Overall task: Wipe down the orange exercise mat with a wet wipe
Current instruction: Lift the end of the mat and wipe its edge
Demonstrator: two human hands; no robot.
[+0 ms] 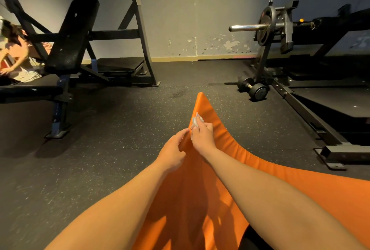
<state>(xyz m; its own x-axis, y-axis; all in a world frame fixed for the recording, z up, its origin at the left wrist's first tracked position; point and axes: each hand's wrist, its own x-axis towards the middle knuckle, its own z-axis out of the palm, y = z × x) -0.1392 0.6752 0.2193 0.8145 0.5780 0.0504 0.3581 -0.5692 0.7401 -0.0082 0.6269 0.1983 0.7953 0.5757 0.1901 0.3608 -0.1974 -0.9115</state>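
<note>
The orange exercise mat lies on the dark speckled floor. It runs from the person's body outward and narrows to a far corner (the wide lens distorts its outline). All positions below are given relative to the mat.

1. Left hand: at the mat's left edge, about midway along its length. The fingers are curled round that edge and grip it.
2. Right hand: just beyond the left hand, over the same edge. The fingers are curled round a crumpled white wet wipe, which sits against the mat's surface at the edge. Part of the wipe protrudes past the fingertips.
3. The two hands are close together, nearly touching.

Surrounding items:
- Black inclined weight bench: well beyond the mat, to its left.
- Black dumbbell: on the floor just right of the mat's far corner.
- Barbell with a weight plate: on a rack above the dumbbell.
- A second person: far left of the mat, behind the bench.
</note>
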